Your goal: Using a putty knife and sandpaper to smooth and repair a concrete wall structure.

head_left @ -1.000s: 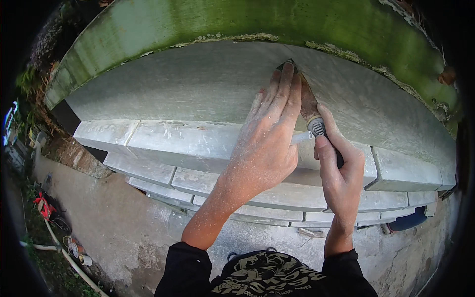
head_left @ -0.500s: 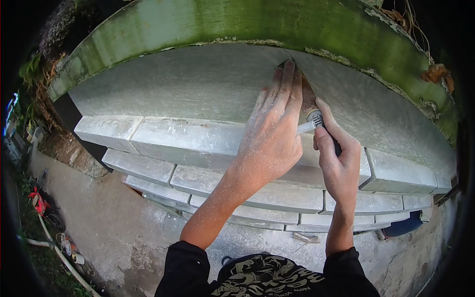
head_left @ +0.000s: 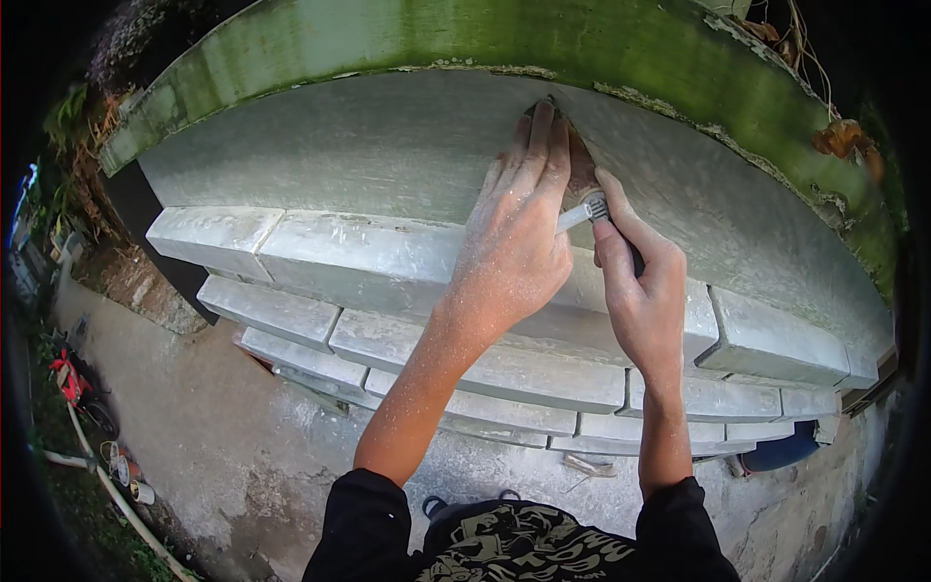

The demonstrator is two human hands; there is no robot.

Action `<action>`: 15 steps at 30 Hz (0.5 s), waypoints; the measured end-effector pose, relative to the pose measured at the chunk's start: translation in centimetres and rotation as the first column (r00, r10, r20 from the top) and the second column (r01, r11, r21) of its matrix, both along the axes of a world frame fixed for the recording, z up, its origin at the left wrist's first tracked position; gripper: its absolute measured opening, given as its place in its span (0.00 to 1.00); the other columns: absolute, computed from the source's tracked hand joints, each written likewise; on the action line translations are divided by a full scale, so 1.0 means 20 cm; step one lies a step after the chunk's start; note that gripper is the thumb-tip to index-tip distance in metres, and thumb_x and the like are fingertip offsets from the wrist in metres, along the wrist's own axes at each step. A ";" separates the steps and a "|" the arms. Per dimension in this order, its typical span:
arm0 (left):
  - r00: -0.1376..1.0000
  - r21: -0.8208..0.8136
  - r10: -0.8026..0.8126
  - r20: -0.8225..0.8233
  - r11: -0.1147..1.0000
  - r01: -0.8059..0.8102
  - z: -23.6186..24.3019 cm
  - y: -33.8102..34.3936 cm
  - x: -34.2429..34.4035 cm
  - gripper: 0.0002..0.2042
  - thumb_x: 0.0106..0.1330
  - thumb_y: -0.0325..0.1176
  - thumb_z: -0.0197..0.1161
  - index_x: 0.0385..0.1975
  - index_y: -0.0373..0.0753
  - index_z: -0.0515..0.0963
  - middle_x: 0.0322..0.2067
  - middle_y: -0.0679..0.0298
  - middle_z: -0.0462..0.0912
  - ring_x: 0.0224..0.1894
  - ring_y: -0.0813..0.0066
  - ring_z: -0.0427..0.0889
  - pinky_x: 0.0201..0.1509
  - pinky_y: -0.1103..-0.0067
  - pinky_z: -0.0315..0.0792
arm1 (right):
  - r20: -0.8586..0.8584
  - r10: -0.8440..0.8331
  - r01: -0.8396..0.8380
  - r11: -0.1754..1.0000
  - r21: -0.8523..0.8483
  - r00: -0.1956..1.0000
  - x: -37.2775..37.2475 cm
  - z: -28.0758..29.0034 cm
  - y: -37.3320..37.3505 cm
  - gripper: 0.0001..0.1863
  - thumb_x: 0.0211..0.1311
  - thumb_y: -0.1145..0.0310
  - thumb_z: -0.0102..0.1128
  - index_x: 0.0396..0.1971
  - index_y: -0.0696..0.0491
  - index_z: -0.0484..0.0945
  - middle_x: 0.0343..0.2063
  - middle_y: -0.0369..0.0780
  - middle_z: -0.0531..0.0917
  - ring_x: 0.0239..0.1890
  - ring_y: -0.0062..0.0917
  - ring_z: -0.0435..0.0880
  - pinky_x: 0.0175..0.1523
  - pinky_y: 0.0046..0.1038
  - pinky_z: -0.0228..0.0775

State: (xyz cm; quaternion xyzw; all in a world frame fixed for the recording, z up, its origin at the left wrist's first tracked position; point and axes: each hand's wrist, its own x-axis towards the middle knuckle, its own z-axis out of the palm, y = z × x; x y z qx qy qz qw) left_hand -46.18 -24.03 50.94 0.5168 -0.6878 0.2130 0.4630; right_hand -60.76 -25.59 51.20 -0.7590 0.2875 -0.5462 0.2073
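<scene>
A scraper with a rusty tapered blade lies against the grey plastered wall, tip just under the green ledge. My left hand, dusted white, has its fingers stretched out flat over the blade's tip, thumb hidden. My right hand is closed around the scraper's dark handle, thumb near its grey collar. A short white rod crosses from beneath my left hand to the collar; what it belongs to is unclear. Both hands are above stepped rows of pale blocks.
The mossy green ledge curves overhead, with dried leaves at right. Below are a concrete floor, a red motorbike, a pale pipe and small containers at left, and a dark blue object at right.
Both hands and the scraper have shifted left along the wall and appear higher in the picture. The view has moved slightly too. My grip looks the same.
</scene>
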 end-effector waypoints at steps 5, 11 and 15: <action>0.988 0.210 0.013 -0.156 0.977 0.020 0.12 0.04 -0.03 0.33 0.56 0.22 0.54 0.64 0.23 0.56 0.66 0.38 0.56 0.69 0.40 0.54 0.71 0.61 0.55 | -0.038 0.045 -0.048 0.994 -0.094 0.998 0.01 0.06 -0.01 0.22 0.63 0.73 0.54 0.58 0.56 0.74 0.20 0.51 0.75 0.18 0.23 0.65 0.30 0.26 0.65; 0.990 -0.020 -0.055 -0.129 0.998 0.053 0.01 0.03 -0.16 0.32 0.57 0.20 0.50 0.65 0.25 0.54 0.67 0.38 0.54 0.70 0.40 0.50 0.73 0.61 0.52 | -0.016 0.046 -0.048 0.988 -0.146 0.999 -0.12 -0.02 -0.01 0.22 0.62 0.72 0.54 0.58 0.57 0.74 0.21 0.50 0.75 0.20 0.22 0.66 0.31 0.26 0.66; 0.996 -0.018 0.018 -0.086 1.000 -0.020 0.07 -0.03 -0.07 0.34 0.57 0.23 0.53 0.65 0.22 0.52 0.66 0.34 0.52 0.70 0.38 0.51 0.73 0.59 0.52 | -0.068 0.083 -0.088 0.994 -0.062 0.994 -0.03 0.08 -0.07 0.22 0.62 0.73 0.53 0.57 0.57 0.74 0.19 0.47 0.74 0.21 0.20 0.67 0.31 0.24 0.65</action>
